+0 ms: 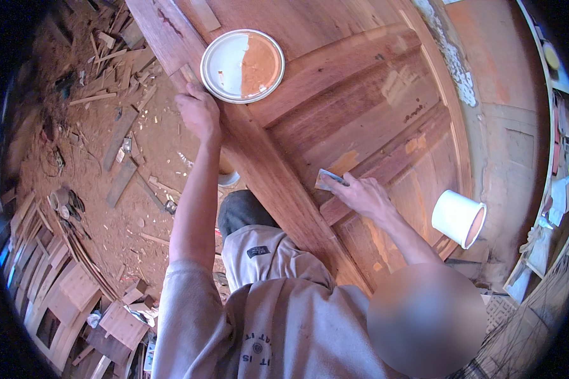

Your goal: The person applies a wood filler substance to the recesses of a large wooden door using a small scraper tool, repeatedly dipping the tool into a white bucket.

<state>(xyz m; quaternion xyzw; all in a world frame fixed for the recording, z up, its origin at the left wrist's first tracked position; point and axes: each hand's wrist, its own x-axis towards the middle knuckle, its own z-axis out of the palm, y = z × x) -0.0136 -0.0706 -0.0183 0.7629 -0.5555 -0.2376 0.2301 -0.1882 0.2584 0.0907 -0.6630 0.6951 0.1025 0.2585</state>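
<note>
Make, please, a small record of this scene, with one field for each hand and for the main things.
Left hand: at the edge of the wooden door, beside the lid
Right hand: holds a scraper over the door
Lid: round, white, orange-brown paste on its right half
Bucket: white, near the door's right edge
Floor: brown, strewn with wood scraps

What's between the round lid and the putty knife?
In the head view, just bare surface of the panelled wooden door between the round lid and putty knife; no loose objects.
</note>
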